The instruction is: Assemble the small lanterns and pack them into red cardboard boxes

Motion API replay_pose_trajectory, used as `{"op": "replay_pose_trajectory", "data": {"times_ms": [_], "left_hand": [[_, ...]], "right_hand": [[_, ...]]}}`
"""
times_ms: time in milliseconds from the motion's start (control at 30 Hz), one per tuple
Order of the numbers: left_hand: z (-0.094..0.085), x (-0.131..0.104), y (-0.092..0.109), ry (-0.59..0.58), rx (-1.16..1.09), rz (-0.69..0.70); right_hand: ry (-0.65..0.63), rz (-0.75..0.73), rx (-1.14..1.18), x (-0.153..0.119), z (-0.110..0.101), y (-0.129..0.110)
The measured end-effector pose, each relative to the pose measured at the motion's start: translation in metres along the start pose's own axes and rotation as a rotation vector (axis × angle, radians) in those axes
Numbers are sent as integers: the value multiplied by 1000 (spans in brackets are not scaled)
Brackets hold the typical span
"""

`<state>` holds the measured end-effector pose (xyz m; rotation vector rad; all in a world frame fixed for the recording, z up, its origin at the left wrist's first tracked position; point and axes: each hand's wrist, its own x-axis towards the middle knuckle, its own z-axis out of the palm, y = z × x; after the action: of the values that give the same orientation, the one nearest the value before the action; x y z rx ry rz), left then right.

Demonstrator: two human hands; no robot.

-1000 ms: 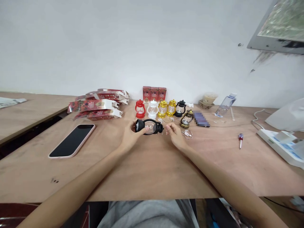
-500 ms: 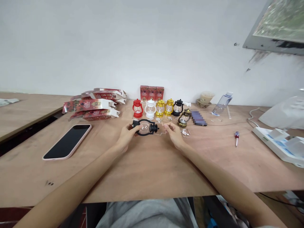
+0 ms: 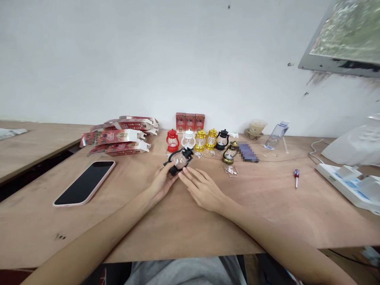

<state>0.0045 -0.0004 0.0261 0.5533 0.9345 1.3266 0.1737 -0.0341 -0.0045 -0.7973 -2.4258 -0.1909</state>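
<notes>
Phone (image 3: pixel 84 184) laid flat on tabletop (image 3: pixel 184 233), dark screen exposed. Cup (image 3: pixel 257 126) seated in cardboard holder (image 3: pixel 253 135). Clear bottle (image 3: pixel 276 135) placed beside cup. Power strip (image 3: pixel 341 183) fitted with white plugs (image 3: pixel 348 172). Plastic bag (image 3: pixel 353 145) seen behind strip.

Black lantern (image 3: pixel 179 160): clear, rounded globe between a dark base and dark cap, with a curved black frame around it. Orientation tilted, cap toward far right, base toward near left. Held in the left hand (image 3: pixel 162 183) over the tabletop (image 3: pixel 184 233); contact with the surface not discernible
</notes>
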Motion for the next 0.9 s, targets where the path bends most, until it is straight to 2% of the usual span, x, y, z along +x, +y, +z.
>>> {"op": "replay_pose_trajectory", "data": {"times_ms": [67, 167, 200, 267, 333, 400, 600, 733, 833, 900], "left_hand": [[2, 1, 3, -14, -55, -54], [4, -3, 1, -167, -29, -109], [5, -5, -2, -225, 3, -119], [5, -10, -11, -325, 83, -132], [4, -14, -22, -398, 152, -125], [2, -16, -30, -433, 193, -107], [-3, -8, -30, -411, 341, 13], [-5, -1, -20, -296, 561, 131], [-10, 6, -8, -153, 682, 327], [-16, 14, 8, -103, 781, 493]], "right_hand": [[171, 37, 63, 1, -1, -1], [463, 354, 338, 2, -2, 0], [498, 461, 478, 3, -1, 2], [466, 583, 777, 4, 3, 7], [417, 623, 987, 4, 8, 10], [422, 656, 1071, 4, 11, 9], [414, 708, 1027, 7, 9, 4], [480, 787, 833, 7, 5, 20], [503, 860, 669, 4, -1, 36], [473, 896, 604, 2, -4, 45]]}}
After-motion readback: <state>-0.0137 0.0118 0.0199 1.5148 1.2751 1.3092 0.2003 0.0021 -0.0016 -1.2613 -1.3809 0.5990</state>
